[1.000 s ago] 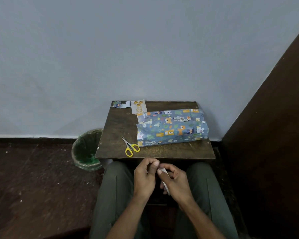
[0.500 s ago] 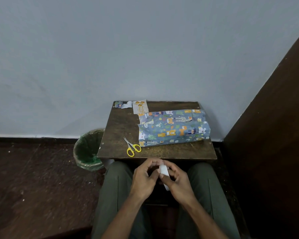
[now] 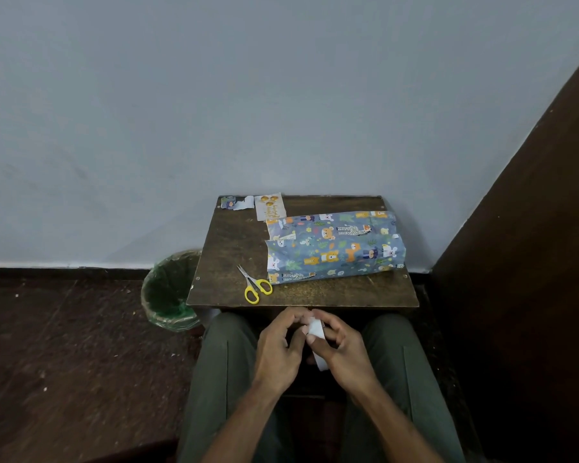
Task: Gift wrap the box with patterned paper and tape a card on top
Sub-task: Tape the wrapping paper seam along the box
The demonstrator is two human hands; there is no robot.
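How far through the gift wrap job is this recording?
Done: the box lies on the table covered in patterned paper. In hand: both hands, left hand and right hand, work a white tape roll over the lap. Left: the card sits at the table's far edge, not yet taped on.

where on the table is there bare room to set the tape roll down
The widest bare patch of the table is its left part, bordered by the card and paper scrap at the back, the wrapped box on the right and the scissors in front. A narrower strip runs along the front edge, below the box. The right half is crowded by the box.
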